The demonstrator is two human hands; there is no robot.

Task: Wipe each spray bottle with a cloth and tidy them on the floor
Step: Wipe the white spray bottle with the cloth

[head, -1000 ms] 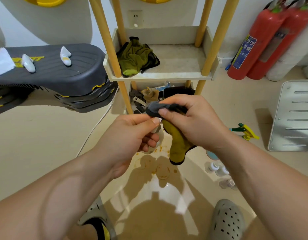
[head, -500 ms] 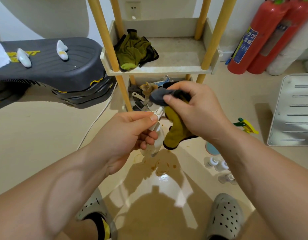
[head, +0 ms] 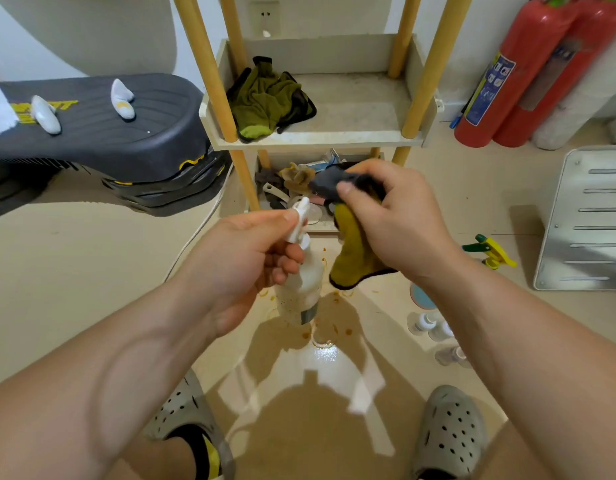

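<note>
MOVED: cloth [head: 355, 258] is off the spray bottle [head: 301, 289], now bared at frame centre | LEFT: left hand [head: 244, 258] pinches its white head, body hanging free for wiping | RIGHT: right hand [head: 393, 216] fingers [head: 376, 169] curled round bunched cloth | NOTE: small bottles [head: 426, 323] lower right, seemingly done

readable text: none | grey platform lettering [head: 66, 105]: partly covered | extinguisher label [head: 490, 88]: blurred
</note>
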